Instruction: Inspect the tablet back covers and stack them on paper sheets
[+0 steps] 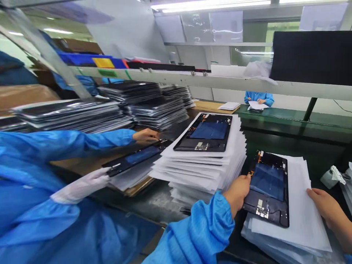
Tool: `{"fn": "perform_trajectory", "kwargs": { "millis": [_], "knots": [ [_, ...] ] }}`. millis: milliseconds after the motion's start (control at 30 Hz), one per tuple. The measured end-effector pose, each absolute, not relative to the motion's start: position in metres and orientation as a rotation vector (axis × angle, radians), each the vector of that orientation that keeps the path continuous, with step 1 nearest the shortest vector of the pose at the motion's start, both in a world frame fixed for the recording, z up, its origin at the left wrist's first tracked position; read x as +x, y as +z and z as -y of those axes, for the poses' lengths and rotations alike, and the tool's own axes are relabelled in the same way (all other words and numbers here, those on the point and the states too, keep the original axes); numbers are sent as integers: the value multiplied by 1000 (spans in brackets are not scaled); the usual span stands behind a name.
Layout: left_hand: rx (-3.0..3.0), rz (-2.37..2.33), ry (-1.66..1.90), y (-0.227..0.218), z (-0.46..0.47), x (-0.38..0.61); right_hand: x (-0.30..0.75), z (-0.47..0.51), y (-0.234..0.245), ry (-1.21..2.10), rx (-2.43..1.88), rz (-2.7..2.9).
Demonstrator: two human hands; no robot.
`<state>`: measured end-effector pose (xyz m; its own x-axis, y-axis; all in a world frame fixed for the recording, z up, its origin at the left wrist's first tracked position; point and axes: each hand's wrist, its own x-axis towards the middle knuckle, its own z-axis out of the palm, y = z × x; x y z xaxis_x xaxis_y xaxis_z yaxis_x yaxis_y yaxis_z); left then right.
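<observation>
My left hand point(237, 192), in a blue sleeve, is closed on the left edge of a dark tablet frame point(268, 189) with a blue panel. The frame lies on a pile of white sheets point(299, 220). My right hand point(323, 205) rests on the right edge of that pile, fingers pressed on the top sheet. A taller stack of white sheets point(203, 168) to the left carries another tablet frame point(206, 132).
A co-worker in blue at the left holds a third tablet frame point(134, 157) with both hands, one gloved point(82, 187). Stacks of dark panels point(137, 102) fill the bench behind. A green conveyor point(288, 117) runs across; another person point(259, 98) sits beyond it. A dark monitor point(310, 57) stands upper right.
</observation>
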<state>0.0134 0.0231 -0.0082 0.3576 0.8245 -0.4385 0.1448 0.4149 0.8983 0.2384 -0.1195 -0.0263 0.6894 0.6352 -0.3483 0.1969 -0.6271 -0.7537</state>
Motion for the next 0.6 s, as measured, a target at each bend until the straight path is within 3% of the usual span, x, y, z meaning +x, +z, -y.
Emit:
{"fn": "perform_trajectory", "kwargs": {
  "millis": [233,400,600],
  "knots": [
    [436,-794,237,0,2,-1,233,122,-23,654,-2208,601],
    [476,-353,197,-15,15,-15,227,137,-27,709,-2121,459],
    [438,-293,181,-23,14,-13,219,141,-27,895,-1887,352]
  ]
}}
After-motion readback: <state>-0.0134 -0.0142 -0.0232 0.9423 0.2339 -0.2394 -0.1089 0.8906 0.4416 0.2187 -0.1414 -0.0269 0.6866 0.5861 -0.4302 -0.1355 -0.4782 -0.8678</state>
